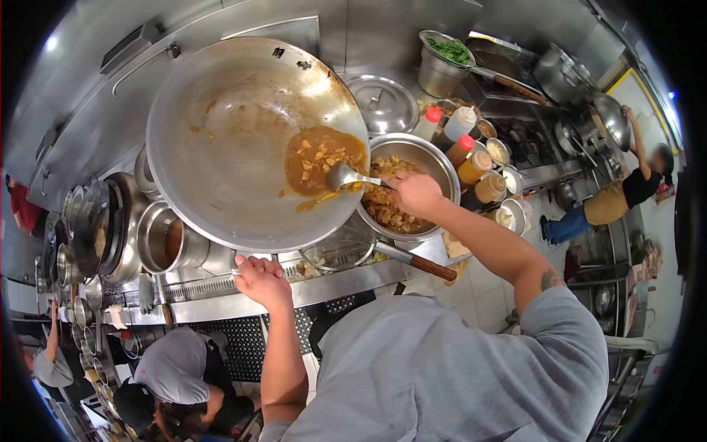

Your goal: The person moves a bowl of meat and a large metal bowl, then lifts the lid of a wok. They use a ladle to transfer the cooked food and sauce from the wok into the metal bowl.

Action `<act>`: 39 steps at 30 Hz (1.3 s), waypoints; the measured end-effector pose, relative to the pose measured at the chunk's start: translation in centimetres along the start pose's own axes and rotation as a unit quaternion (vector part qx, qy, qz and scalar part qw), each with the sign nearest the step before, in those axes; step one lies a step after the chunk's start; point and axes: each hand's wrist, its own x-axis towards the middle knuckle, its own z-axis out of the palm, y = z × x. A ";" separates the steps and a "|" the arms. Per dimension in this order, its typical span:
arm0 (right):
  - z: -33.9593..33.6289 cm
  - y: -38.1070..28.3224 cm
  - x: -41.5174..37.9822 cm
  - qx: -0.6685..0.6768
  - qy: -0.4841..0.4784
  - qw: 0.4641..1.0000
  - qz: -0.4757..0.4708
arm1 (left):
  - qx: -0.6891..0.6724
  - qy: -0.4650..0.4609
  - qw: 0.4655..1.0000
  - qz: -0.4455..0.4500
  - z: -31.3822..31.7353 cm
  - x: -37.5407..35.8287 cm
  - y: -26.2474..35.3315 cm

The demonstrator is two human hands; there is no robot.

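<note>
Left hand (263, 282) fingers clamped on one tilted wok (243, 140), right hand (416, 193) fingers gripping one ladle (346, 176), one steel bowl (434, 158)

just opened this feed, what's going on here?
A person in a commercial kitchen tilts a large wok with the left hand at its rim. The right hand holds a ladle, its bowl in the saucy food pooled in the wok, beside a metal bowl already holding some. Another person works at the far stove.
</note>
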 end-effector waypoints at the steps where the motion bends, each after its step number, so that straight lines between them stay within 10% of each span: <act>1: -0.5 0.3 -0.4 -0.001 0.001 1.000 0.002 | 0.004 -0.006 1.000 0.004 0.0 0.0 0.0; 12: -4.2 7.9 -8.3 -0.011 0.025 0.995 0.094 | 0.003 0.005 1.000 -0.013 0.2 0.3 0.4; 18: -4.1 5.0 0.6 0.019 0.136 0.990 0.026 | 0.011 0.013 1.000 -0.010 -0.2 0.3 0.1; 26: -2.3 -0.2 14.5 0.006 0.026 0.999 -0.024 | 0.012 0.029 0.999 -0.016 0.3 0.1 0.2; 39: -5.1 5.6 1.8 -0.013 -0.025 1.000 -0.010 | -0.001 0.007 1.000 -0.014 -0.2 0.2 0.0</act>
